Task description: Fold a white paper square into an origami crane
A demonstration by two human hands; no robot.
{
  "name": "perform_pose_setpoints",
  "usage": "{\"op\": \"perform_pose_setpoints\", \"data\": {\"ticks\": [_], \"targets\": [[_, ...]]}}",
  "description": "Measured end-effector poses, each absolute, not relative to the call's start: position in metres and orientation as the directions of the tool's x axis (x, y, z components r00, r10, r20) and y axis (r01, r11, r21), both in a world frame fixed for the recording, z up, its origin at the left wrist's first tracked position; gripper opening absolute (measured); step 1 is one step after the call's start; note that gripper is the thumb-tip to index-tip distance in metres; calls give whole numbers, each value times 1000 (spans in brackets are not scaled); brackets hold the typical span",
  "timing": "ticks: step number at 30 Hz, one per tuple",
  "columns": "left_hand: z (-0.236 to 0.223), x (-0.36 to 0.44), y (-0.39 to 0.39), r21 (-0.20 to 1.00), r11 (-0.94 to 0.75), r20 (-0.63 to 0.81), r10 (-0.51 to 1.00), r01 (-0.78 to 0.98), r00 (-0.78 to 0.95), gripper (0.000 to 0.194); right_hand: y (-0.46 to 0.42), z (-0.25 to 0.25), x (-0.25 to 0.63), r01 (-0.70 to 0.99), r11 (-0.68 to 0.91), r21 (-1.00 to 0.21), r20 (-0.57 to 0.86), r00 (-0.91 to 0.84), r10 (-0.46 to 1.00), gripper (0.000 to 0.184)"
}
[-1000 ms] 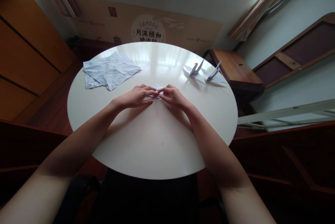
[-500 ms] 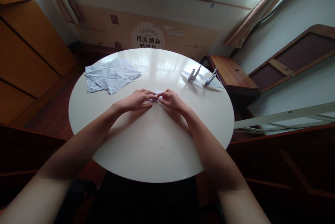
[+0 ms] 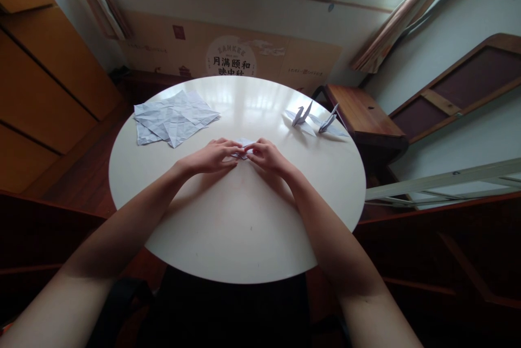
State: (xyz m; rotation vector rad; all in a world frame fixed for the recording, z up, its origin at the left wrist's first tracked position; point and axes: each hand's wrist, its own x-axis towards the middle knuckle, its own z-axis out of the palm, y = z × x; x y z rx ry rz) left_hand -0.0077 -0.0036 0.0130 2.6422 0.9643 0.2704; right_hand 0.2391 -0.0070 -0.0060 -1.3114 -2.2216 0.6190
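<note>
A small piece of folded white paper (image 3: 244, 156) lies on the round white table (image 3: 244, 228), mostly covered by my fingers. From the left, my left hand (image 3: 215, 154) has its fingers closed on the paper's edge. My right hand (image 3: 266, 154) grips it from the other side, fingertips bent and nearly meeting those of the left. Which folds the paper has is hidden. Two paper cranes, a nearer-to-centre crane (image 3: 301, 118) and a second crane (image 3: 329, 122), stand on the right part of the table.
Several creased paper sheets (image 3: 175, 115) lie in a loose pile at the table's back left. Beyond the right edge stands a wooden stool-like seat (image 3: 362, 112). A printed cardboard panel (image 3: 232, 49) leans under the window.
Both hands stay on the folded paper with hardly any movement. The view has shifted very slightly.
</note>
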Motion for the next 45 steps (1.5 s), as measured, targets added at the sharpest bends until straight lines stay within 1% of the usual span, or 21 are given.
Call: {"op": "perform_pose_setpoints", "data": {"ticks": [13,26,45], "targets": [[13,-8,-4,365,-723,70,650,587,756,44,-8,-4,238,686,420,-594,155,-414,897,25],[14,-8,-5,361,-722,72,652,590,755,44,-8,-5,238,684,436,-585,170,-422,891,23],[13,-8,-4,357,-727,81,650,587,756,43,-9,-4,239,673,430,-602,164,-422,891,24]]}}
